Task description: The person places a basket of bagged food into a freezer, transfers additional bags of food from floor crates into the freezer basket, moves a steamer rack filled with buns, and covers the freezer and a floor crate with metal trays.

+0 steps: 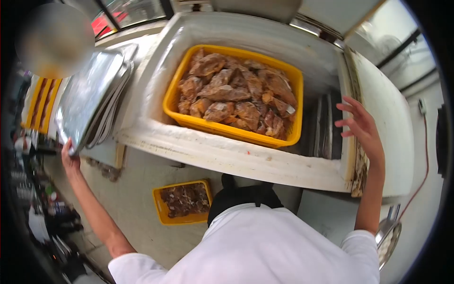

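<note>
My left hand (71, 156) is closed on the near corner of a stack of metal trays (90, 90) at the left of the chest freezer (227, 154). Inside the freezer sits a yellow crate (236, 131) heaped with bagged brown meat pieces (227, 90). My right hand (360, 124) hovers over the freezer's right end with its fingers apart, holding nothing. Below that hand, dark upright panels (324, 125) stand in the gap beside the crate.
A second yellow crate (189, 218) with brown pieces rests on the floor (137, 189) before my legs. Yellow racks (41, 104) stand at the far left. A red cable (427, 163) hangs on the right wall, above a round metal pan (391, 241).
</note>
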Motion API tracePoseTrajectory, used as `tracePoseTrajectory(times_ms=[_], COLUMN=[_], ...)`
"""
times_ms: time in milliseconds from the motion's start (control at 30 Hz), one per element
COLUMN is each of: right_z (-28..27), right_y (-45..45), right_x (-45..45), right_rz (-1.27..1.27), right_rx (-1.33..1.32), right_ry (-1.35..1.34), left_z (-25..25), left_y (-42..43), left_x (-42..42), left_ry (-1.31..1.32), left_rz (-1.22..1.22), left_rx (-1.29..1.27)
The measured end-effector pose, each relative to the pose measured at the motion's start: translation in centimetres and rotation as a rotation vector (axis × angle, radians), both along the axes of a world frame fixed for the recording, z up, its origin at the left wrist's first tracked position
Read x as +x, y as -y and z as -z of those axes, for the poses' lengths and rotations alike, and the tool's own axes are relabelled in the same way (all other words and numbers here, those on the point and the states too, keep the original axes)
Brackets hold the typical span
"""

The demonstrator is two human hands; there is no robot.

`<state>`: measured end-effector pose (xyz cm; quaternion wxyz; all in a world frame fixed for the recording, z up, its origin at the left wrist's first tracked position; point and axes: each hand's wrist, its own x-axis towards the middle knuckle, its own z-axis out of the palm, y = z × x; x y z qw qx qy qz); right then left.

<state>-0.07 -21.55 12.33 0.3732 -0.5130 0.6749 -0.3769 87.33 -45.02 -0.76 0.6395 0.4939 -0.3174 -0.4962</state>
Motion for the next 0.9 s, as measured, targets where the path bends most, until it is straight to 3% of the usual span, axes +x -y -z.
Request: tracePoseTrajectory(times_ms=[67, 133, 200, 267, 300, 333, 400, 433, 500, 567, 600, 633, 700, 767, 833, 900], right_z=[1.1, 3.1, 5.6, 7.2, 8.8, 10.7, 14.6, 16.2, 18.2, 19.5, 20.9, 22.6, 24.0, 24.1, 24.7, 25.1], right_y=[0.8, 1.9, 3.3, 5.5, 6.9, 8.4, 11.1, 12.8, 15.3, 17.0, 17.8, 18.9, 20.1, 21.0, 22.0, 22.9], right_x=[0.1, 0.1, 0.2, 1.4, 1.5, 1.5, 2.7, 3.2, 3.6, 3.3, 2.1, 0.5, -2.0, -3.0, -3.4, -3.7], right_rz=[0.033, 0.047, -0.067, -0.151, -0.26, -0.366, -0.366, -0.399, -0.431, -0.399, -0.391, -0.266, -0.143, 0.111, 0.141, 0.161], right_rx=[0.028, 0.061, 0.038, 0.041, -0.062, -0.168, -0.176, -0.246, -0.32, 0.081, 0.081, 0.063, 0.069, 0.126, 0.163, 0.182], right_ry=[-0.069, -0.131, -0.348, -0.478, -0.505, -0.534, -0.666, -0.807, -0.949, -1.027, -1.02, -0.947, -0.861, -0.94, -0.931, -0.927], left_z=[0.9, 1.2, -0.8, 0.6, -1.1, -2.5, -7.7, -7.7, -8.2, -9.3, -9.5, -10.3, -9.0, -7.6, -4.5, 0.3], left_y=[0.4, -0.2, -0.7, 0.7, 1.5, 2.6, 2.4, 3.1, 4.6, 3.4, 3.1, 1.6, 1.6, 1.8, 3.3, 5.0], left_x=[1.4, -0.5, -2.1, -0.2, 1.5, 0.7, -8.5, -12.0, -18.9, -29.8, -33.8, -39.3, -44.5, -48.9, -52.5, -55.2], left_ry=[0.166, 0.39, 0.707, 0.748, 1.059, 1.769, 1.68, 1.677, 1.506, 1.367, 1.404, 1.387, 1.482, 1.471, 1.479, 1.512], left_rz=[0.021, -0.107, -0.096, -0.268, -0.208, -0.334, -0.402, -0.392, -0.2, 0.108, 0.243, 0.316, 0.535, 0.76, 0.897, 1.048], left_rx=[0.099, 0.208, 0.534, 0.447, 0.508, 0.403, 0.292, 0.282, -0.156, -0.303, -0.391, -0.298, -0.374, -0.314, -0.279, -0.612])
